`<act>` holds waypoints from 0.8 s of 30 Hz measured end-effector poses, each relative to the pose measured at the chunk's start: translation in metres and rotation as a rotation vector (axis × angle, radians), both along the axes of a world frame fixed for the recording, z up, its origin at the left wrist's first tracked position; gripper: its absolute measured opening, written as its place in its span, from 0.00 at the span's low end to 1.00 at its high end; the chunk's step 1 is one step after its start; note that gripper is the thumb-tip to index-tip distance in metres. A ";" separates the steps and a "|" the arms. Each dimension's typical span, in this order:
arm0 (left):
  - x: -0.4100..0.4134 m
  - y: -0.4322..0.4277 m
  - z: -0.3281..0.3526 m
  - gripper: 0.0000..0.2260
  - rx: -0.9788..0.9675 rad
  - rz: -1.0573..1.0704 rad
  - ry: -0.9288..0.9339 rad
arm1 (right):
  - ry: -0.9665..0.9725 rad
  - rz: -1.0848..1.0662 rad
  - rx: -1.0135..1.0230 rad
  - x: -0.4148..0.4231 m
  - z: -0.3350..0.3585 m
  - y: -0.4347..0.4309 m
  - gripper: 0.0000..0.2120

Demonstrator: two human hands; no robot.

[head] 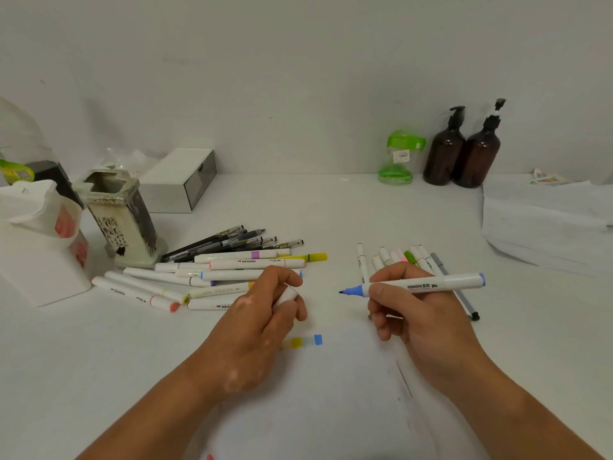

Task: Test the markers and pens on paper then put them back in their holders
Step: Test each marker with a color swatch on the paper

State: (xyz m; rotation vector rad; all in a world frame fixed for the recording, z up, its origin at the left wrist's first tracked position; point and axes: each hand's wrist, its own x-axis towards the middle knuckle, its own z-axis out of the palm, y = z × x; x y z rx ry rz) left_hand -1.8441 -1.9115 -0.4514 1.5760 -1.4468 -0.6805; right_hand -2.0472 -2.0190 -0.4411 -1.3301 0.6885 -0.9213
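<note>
My right hand (408, 310) grips a white marker with a blue tip (428, 285), uncapped, held level above the table with the tip pointing left. My left hand (265, 310) holds its white cap (287, 296) between curled fingers. On the white paper (331, 393) below lie yellow and blue test swatches (306, 340). A pile of white markers and dark pens (215, 260) lies left of centre. A second group of markers (398, 257) lies behind my right hand. A grey-white square holder (119, 214) stands empty at the left.
A white container with red print (39, 234) stands at far left. A grey drawer box (179, 180) sits by the wall. A green-lidded jar (399, 157) and two brown pump bottles (464, 151) stand at the back right. Stacked white paper (544, 220) lies at right.
</note>
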 end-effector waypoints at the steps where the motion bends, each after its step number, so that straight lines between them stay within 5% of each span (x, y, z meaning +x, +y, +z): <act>1: -0.001 0.000 0.000 0.11 0.000 -0.005 -0.015 | -0.022 0.019 0.019 0.000 0.000 0.000 0.03; 8: -0.004 -0.002 0.003 0.03 -0.017 -0.011 0.027 | -0.043 0.064 0.027 -0.002 0.006 0.003 0.04; 13: -0.004 -0.001 0.003 0.11 -0.019 0.008 0.013 | -0.015 0.111 -0.001 0.000 0.006 0.006 0.03; 24: -0.012 0.005 0.006 0.08 -0.088 0.029 -0.141 | 0.101 0.161 -0.069 0.002 0.002 0.012 0.03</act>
